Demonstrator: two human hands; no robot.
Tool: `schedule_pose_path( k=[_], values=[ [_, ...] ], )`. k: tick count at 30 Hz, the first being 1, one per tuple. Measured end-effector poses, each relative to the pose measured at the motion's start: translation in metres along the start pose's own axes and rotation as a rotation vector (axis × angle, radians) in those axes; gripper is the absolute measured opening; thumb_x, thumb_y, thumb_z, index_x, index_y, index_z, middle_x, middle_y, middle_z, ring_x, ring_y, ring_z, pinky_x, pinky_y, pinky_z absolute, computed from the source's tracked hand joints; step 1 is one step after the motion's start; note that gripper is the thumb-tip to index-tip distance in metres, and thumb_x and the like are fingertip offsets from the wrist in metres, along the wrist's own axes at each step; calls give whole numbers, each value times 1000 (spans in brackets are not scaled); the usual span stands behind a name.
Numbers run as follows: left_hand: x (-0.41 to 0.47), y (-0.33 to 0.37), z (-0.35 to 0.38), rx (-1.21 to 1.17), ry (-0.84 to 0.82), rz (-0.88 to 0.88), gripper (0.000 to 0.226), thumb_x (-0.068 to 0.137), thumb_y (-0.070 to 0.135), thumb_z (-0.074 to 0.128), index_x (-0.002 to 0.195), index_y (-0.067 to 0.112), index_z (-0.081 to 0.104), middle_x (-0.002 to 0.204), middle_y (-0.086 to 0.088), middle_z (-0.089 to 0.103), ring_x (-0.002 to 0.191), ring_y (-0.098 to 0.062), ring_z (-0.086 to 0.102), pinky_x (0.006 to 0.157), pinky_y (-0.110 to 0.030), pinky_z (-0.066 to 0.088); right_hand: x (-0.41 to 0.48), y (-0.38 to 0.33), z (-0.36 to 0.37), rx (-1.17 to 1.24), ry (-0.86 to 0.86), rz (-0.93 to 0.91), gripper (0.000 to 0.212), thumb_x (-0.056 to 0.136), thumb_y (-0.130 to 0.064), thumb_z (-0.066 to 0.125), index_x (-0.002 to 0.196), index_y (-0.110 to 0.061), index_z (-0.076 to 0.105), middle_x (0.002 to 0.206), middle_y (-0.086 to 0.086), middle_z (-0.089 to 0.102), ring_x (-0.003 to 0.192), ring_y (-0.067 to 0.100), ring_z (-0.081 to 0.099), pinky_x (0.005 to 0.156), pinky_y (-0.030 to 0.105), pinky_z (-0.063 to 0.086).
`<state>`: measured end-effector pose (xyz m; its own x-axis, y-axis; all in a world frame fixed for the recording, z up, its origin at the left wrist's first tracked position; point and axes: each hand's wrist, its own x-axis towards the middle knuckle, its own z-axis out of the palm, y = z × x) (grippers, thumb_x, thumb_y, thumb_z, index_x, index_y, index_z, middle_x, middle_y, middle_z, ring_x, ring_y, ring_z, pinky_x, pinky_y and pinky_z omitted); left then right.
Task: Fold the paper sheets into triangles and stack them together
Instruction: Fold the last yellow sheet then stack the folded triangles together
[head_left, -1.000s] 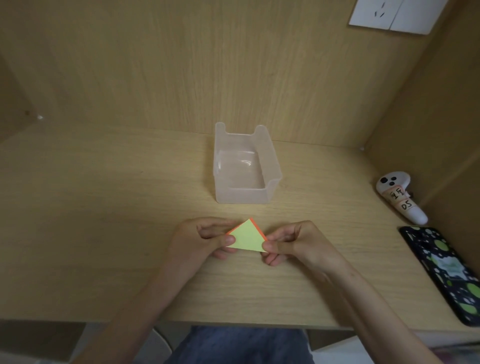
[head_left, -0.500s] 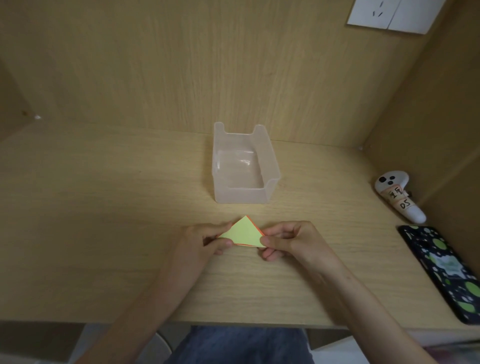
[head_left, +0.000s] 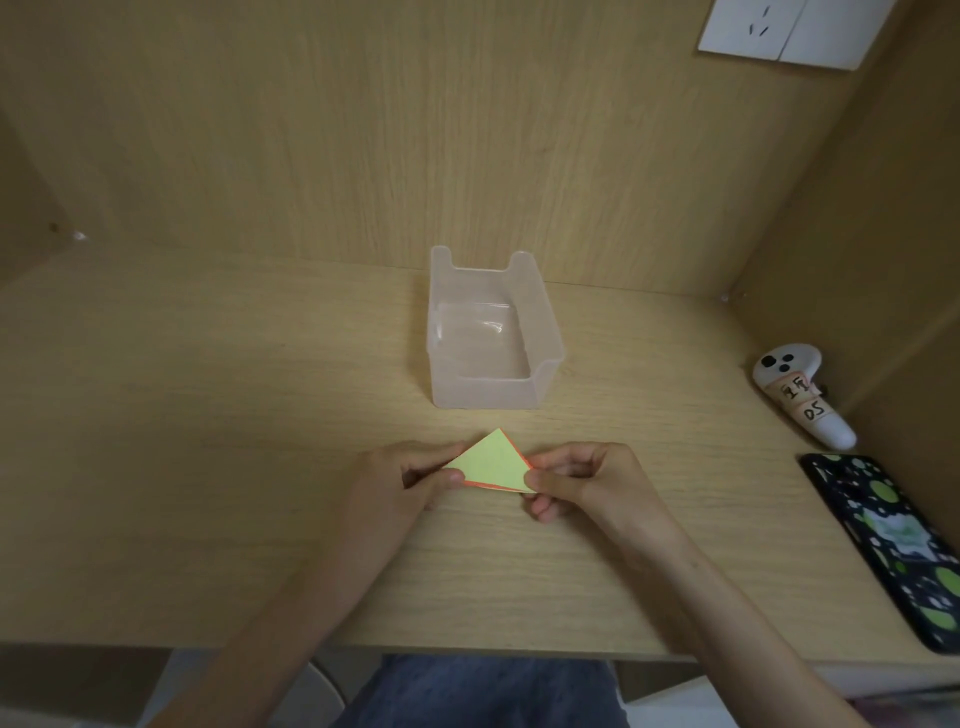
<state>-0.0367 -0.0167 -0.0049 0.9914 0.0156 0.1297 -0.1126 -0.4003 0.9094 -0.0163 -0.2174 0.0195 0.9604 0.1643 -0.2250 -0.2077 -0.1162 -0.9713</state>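
A stack of folded paper triangles (head_left: 491, 462), yellow-green on top with orange edges showing beneath, sits low over the wooden desk (head_left: 208, 467), its apex pointing away from me. My left hand (head_left: 405, 483) pinches its left corner between thumb and fingers. My right hand (head_left: 582, 478) pinches the right corner the same way. The undersides of the sheets are hidden.
A clear plastic box (head_left: 488, 332) stands just behind the paper. At the right lie a white controller (head_left: 800, 400) with taped labels and a black phone (head_left: 893, 540) with green spots. Wooden walls close in the back and right; a socket plate (head_left: 789, 31) is up high.
The triangle stack has tilted down from a raised, turned pose to lie flatter and lower toward the desk. Both hands stayed pinching its corners.
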Motion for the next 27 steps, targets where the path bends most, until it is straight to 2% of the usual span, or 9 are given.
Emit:
schedule_pose_path(
  k=[2,4,7,12,15,17,19,21,27],
  values=[
    [0,-2,2,118,17,91,33,80,13,70,110,28,68,75,24,64,67,5,55,66,-12,39,2,0,1,-122,32,-46,11,80,5,66,89,-1,69,60,9,65,47,9,57,51,18,47],
    [0,-3,4,171,30,139,32,81,12,69,112,20,68,87,24,60,83,9,55,72,-6,37,3,2,2,-421,114,-143,12,81,-8,68,85,-18,72,65,-4,65,57,4,55,60,19,43],
    [2,-4,6,272,55,214,30,79,9,70,110,13,70,88,17,58,85,9,51,77,0,33,-2,7,4,-851,198,-320,14,81,-22,66,92,-28,72,81,-14,59,81,5,53,73,22,40],
    [-3,-4,10,349,91,245,28,81,12,69,109,11,70,96,8,55,90,-1,51,85,2,29,-2,17,6,-781,203,-428,20,85,-17,63,103,-21,72,91,-11,52,80,-3,50,76,8,35],
    [-4,-3,10,365,121,227,34,83,16,68,116,17,66,99,13,52,95,-6,50,86,-2,29,-3,17,5,-719,209,-421,26,89,-25,60,113,-18,68,97,-9,53,87,-1,53,86,17,41],
    [-4,-2,8,385,117,218,37,84,29,66,120,23,63,101,16,52,99,-7,49,88,-11,30,-6,14,6,-695,177,-416,33,89,-34,58,119,-23,64,101,-10,52,89,1,54,86,22,44],
    [-5,-1,8,402,89,201,47,81,51,55,122,28,61,103,18,52,101,-6,47,90,-18,32,-7,12,6,-701,154,-421,40,86,-43,59,123,-28,61,102,-11,51,91,1,53,84,19,44],
    [-5,-3,8,399,82,197,57,75,59,49,121,29,62,104,18,52,101,-6,46,90,-19,32,-8,12,7,-743,143,-435,44,84,-45,61,125,-30,58,104,-12,50,96,1,52,85,15,41],
    [-1,-8,5,406,77,254,45,75,45,59,114,26,67,96,13,61,92,-6,49,84,-13,32,-5,20,12,-824,163,-504,39,90,-39,56,125,-24,61,102,-6,53,99,9,54,89,24,43]
  ],
)
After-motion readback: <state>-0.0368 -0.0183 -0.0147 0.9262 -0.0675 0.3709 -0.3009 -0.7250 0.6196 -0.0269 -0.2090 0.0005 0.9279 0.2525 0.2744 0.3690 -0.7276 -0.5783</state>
